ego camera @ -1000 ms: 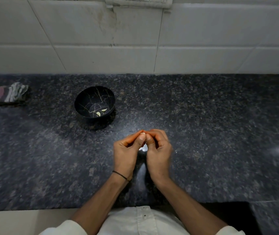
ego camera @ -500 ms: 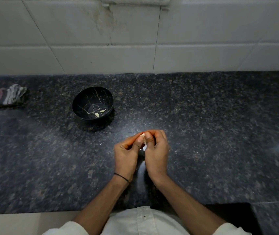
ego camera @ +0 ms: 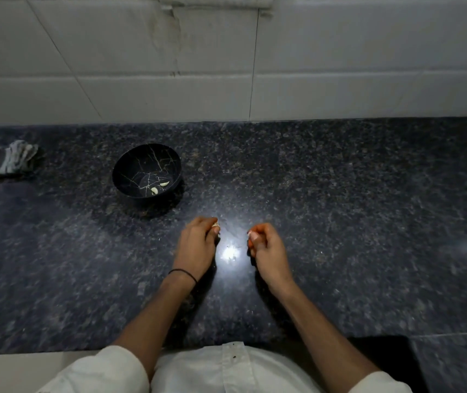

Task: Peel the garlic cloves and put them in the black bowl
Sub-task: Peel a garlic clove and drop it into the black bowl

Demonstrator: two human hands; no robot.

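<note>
a white tiled wall (ego camera: pixel 340 66) is seen along the far edge of a dark speckled granite counter (ego camera: pixel 340 208). wide open room is left on the counter to the right of the hands and between the hands and the wall. the near edge is met by a white garment (ego camera: pixel 226 370).

one black bowl (ego camera: pixel 124 165) with thin gold veins is set upright at far left of the hands, well apart from them. one folded cloth (ego camera: pixel 9 160) is laid at the far left edge.

two hands are held apart over the counter, with a bright glare spot between them. the left hand (ego camera: pixel 198 245), banded at the wrist, is curled round one pale garlic clove (ego camera: pixel 216 226), pinched at the fingertips. the clove's long axis cannot be told, as it is mostly hidden. the right hand (ego camera: pixel 269 251) is curled, thumb against forefinger; whether a scrap of skin is pinched there cannot be told.

two peeled cloves are counted in the bowl's bottom, just beside each other. the right one (ego camera: pixel 164 183) is laid roughly left to right. the left one (ego camera: pixel 154 190) is curved and angled near to far.
</note>
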